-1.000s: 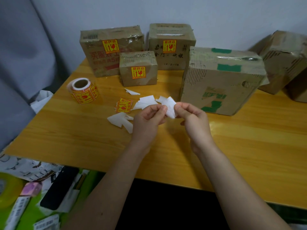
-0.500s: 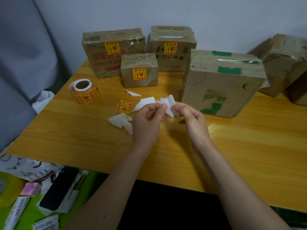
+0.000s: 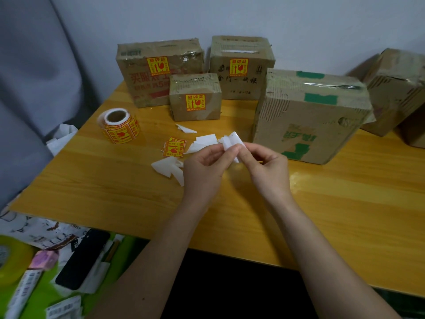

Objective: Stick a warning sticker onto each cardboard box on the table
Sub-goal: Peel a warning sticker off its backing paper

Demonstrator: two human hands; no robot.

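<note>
Both hands meet over the middle of the wooden table (image 3: 345,215). My left hand (image 3: 204,166) and my right hand (image 3: 264,164) pinch one white piece of sticker backing (image 3: 232,141) between their fingertips; its printed side is hidden. Three boxes at the back carry a yellow-red warning sticker: a wide box (image 3: 142,88), a small box (image 3: 195,88) and a taller box (image 3: 253,81). A large box with green tape (image 3: 317,120) stands just right of my hands, no sticker showing on its visible faces. A sticker roll (image 3: 119,125) lies at the left. One loose sticker (image 3: 174,147) lies flat.
White backing scraps (image 3: 170,169) lie around my left hand. More cardboard boxes (image 3: 395,88) stand at the far right edge. Below the table's left front edge are papers, a black phone (image 3: 85,256) and a yellow tape roll (image 3: 11,261). A grey curtain hangs at the left.
My fingers have worked the white piece, which now stands more upright and folded between both hands. The hands stay in the same place; nothing else moved.
</note>
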